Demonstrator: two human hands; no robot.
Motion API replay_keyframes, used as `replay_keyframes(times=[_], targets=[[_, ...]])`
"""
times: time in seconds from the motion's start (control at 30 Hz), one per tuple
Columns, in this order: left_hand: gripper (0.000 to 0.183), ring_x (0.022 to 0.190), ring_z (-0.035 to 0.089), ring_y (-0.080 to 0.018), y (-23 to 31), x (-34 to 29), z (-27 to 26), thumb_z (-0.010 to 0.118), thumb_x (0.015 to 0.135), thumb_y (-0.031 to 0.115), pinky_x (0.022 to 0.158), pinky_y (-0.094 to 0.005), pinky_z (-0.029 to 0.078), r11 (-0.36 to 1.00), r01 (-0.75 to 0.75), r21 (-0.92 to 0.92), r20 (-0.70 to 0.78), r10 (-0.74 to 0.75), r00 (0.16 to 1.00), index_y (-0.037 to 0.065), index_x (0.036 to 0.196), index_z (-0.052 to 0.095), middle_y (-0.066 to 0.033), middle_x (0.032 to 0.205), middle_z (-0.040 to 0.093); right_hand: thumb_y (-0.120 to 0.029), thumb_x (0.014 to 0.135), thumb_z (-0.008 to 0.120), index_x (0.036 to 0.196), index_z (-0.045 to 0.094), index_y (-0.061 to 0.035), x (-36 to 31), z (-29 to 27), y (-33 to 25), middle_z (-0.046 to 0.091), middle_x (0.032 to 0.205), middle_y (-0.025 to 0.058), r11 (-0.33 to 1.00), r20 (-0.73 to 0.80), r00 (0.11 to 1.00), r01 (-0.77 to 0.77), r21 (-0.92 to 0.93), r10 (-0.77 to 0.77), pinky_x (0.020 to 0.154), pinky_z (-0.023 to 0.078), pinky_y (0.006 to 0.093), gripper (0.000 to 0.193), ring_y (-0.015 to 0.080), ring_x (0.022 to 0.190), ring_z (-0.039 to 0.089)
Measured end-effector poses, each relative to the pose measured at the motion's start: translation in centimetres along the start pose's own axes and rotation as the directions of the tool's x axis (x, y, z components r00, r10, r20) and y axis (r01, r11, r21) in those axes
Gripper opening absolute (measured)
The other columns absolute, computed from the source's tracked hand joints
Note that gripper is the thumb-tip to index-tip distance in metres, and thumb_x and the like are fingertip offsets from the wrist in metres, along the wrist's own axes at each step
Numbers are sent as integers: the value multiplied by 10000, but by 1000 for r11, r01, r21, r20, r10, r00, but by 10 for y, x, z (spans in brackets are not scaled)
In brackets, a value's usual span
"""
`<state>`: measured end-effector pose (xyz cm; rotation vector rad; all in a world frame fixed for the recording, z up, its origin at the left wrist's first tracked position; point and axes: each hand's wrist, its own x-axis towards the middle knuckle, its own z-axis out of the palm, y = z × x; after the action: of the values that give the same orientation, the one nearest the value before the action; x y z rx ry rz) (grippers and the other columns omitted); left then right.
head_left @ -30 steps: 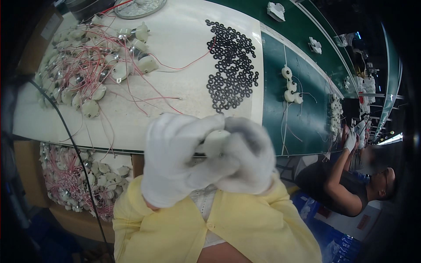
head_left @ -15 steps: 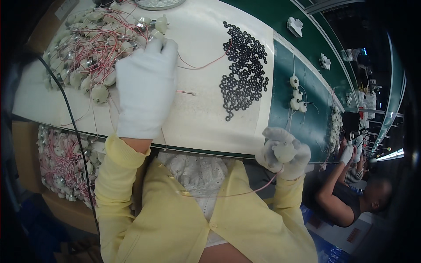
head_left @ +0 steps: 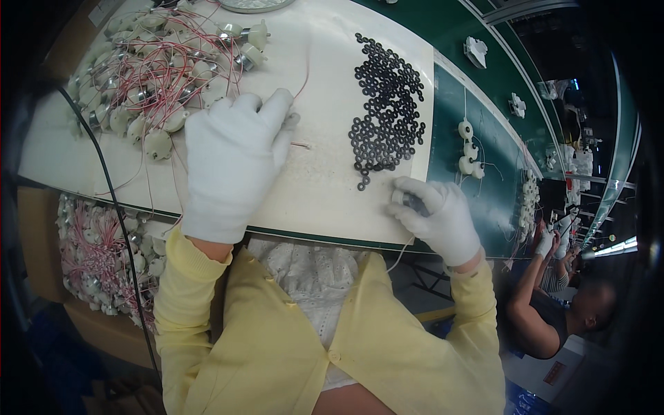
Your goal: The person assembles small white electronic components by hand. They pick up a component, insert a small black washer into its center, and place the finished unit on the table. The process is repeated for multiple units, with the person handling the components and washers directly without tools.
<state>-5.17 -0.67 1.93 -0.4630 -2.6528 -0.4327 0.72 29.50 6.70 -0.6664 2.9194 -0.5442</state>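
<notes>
White gloves cover both hands. My left hand (head_left: 235,152) is closed low over the white work surface, right of a heap of small motors (head_left: 158,145) with cream plastic caps and red and white wires. Its fingers are bent, and whatever lies under them is hidden. A thin red wire (head_left: 307,66) curves down to its fingertips, and a short wire end (head_left: 300,145) shows beside the thumb. Above the table's front edge, my right hand (head_left: 443,218) grips a small motor (head_left: 413,202) between thumb and fingers; its pale wire hangs down below.
Many black rings (head_left: 387,104) lie spread at centre right. Several cream-capped parts (head_left: 466,164) rest on the green strip. A box of wired motors (head_left: 111,263) stands below the table at left, crossed by a black cable (head_left: 114,176). Another person (head_left: 539,311) works at far right.
My left hand has drawn back from the heap toward me, and the red wire shifted with it. My right hand moved up and left over the table edge, turning the motor it holds.
</notes>
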Motion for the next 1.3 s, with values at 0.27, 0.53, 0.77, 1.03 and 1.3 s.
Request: replay_keyframes(times=[0.27, 0.53, 0.77, 1.03, 1.3], targets=[[366, 790, 618, -254, -1, -25, -8, 785, 815, 165, 664, -421, 490, 990, -40, -138, -9, 39, 999, 138, 1173, 714, -26, 871, 624, -17, 935, 652, 1195, 640, 14, -7, 19, -6, 700, 830, 76, 747, 14, 977, -173, 642, 214, 715, 553, 286, 262, 167, 713, 668], [482, 820, 625, -302, -4, -31, -10, 800, 764, 169, 701, -435, 503, 980, 3, -198, -12, -6, 1000, 126, 1237, 715, -74, 942, 667, 60, 985, 572, 1325, 529, 11, 5, 25, -2, 655, 1005, 83, 810, 23, 997, -71, 583, 71, 743, 510, 259, 346, 126, 850, 593], [489, 816, 623, -296, -6, -32, -5, 817, 761, 213, 699, -435, 502, 980, 2, -197, -38, -10, 999, 97, 1225, 714, -67, 942, 668, 9, 868, 688, 1241, 615, -27, 19, 23, -5, 734, 943, 83, 955, -61, 998, 42, 292, -25, 741, 577, 362, 382, 267, 788, 729], [505, 827, 619, -277, -6, -34, -3, 836, 754, 255, 703, -419, 496, 983, 3, -184, -73, -17, 997, 99, 1219, 714, -49, 929, 658, -137, 814, 815, 1221, 650, -111, 20, 27, -7, 702, 904, 24, 994, -91, 992, 85, -61, -91, 675, 481, 395, 440, 264, 739, 665], [512, 838, 622, -266, -7, -34, -3, 838, 751, 262, 691, -415, 486, 982, -2, -186, -72, -12, 997, 104, 1222, 714, -41, 916, 650, -194, 816, 816, 1162, 659, -160, 30, 4, -24, 626, 810, -16, 915, -18, 966, 238, -325, -257, 647, 432, 372, 381, 233, 668, 612]])
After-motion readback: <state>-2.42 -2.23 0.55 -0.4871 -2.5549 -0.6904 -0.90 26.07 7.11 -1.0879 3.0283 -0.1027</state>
